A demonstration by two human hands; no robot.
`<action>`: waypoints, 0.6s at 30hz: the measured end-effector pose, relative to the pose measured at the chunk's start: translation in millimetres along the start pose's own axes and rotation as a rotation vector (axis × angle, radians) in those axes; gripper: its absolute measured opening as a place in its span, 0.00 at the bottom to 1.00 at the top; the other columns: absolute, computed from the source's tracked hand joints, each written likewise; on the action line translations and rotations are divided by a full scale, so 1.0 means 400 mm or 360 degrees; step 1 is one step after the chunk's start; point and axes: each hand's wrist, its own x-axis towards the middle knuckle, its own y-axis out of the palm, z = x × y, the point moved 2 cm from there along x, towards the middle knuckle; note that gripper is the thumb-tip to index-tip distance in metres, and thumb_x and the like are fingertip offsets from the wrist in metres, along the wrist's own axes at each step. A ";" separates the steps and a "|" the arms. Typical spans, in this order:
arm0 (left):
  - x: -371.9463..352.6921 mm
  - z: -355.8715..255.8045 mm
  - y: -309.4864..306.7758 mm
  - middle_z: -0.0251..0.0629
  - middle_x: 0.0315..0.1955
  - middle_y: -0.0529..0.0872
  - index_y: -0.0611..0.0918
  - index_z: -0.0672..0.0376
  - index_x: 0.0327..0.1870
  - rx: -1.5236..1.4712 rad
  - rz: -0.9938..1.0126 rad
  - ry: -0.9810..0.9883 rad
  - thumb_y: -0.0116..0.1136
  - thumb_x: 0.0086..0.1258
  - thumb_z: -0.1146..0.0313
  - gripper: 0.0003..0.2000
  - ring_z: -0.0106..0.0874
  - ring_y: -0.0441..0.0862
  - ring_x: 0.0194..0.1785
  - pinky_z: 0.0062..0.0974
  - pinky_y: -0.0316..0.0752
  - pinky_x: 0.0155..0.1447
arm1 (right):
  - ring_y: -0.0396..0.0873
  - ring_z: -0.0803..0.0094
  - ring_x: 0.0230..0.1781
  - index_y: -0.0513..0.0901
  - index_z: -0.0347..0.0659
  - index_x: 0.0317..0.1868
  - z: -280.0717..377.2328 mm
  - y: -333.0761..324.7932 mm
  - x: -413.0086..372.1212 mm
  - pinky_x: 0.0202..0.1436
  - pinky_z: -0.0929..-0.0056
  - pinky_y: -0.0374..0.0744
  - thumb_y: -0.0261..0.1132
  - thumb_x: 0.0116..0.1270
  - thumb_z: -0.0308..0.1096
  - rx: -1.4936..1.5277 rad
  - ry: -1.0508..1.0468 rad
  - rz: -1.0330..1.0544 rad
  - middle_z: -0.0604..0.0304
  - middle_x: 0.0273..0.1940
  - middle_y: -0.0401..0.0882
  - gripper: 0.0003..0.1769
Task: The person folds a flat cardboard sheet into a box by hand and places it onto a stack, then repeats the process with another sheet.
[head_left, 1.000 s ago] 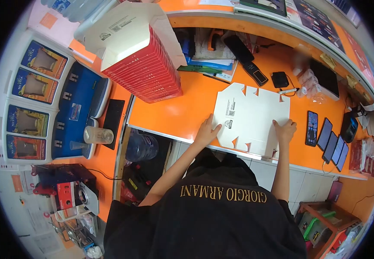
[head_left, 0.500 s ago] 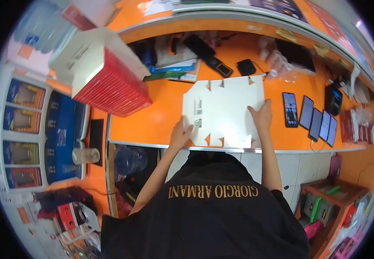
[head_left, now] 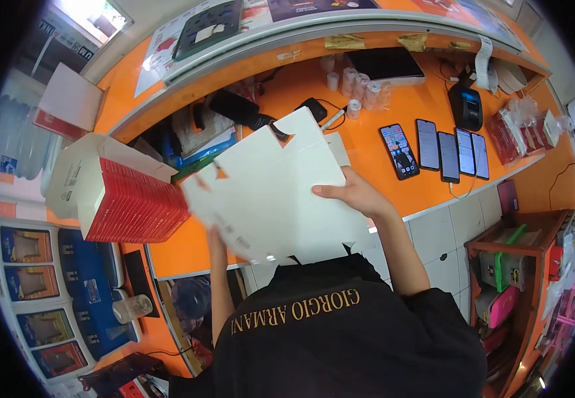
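Observation:
A white cardboard sheet (head_left: pixel 287 192) with cut notches is held tilted above the front edge of the orange counter, its left end blurred by motion. My right hand (head_left: pixel 360 192) grips its right edge, thumb on top and fingers beneath. At the left edge is my left hand (head_left: pixel 217 242), partly covered by the sheet, holding that side. Further left stands a stack of red cardboard pieces (head_left: pixel 138 205) with white flaps (head_left: pixel 78 176).
Several phones (head_left: pixel 428 144) lie in a row on the right of the orange counter (head_left: pixel 360 149). Behind them are a black device (head_left: pixel 465 106) and paper rolls (head_left: pixel 363 89). A red packet in plastic (head_left: pixel 509 136) sits far right. A raised shelf (head_left: pixel 314 33) runs along the back.
The sheet has been lifted off the counter, tilted and drawn toward my body, with both hands still on it. The view has turned to the right.

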 end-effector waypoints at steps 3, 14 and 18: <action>-0.010 -0.030 0.001 0.47 0.56 0.75 0.64 0.66 0.64 -0.0535 0.0080 -0.0150 0.43 0.73 0.52 0.27 0.39 0.74 0.59 0.38 0.70 0.62 | 0.81 0.68 0.38 0.77 0.27 0.49 0.013 -0.036 0.012 0.44 0.71 0.77 0.66 0.59 0.37 0.0043 0.0054 -0.0040 0.49 0.38 0.82 0.23; -0.009 0.118 0.337 0.47 0.52 0.77 0.69 0.66 0.60 -0.0455 0.0177 -0.0661 0.44 0.73 0.53 0.25 0.39 0.78 0.53 0.39 0.75 0.56 | 0.75 0.43 0.46 0.72 0.26 0.50 -0.265 -0.099 0.168 0.53 0.56 0.73 0.54 0.56 0.23 -0.1753 0.0030 -0.0902 0.35 0.44 0.76 0.19; -0.016 0.124 0.315 0.45 0.54 0.77 0.69 0.67 0.60 -0.0496 0.0152 -0.0708 0.46 0.72 0.53 0.25 0.37 0.76 0.55 0.36 0.72 0.59 | 0.67 0.46 0.58 0.66 0.27 0.59 -0.365 -0.041 0.199 0.64 0.51 0.62 0.51 0.58 0.24 -0.2195 -0.0277 -0.1339 0.32 0.55 0.67 0.25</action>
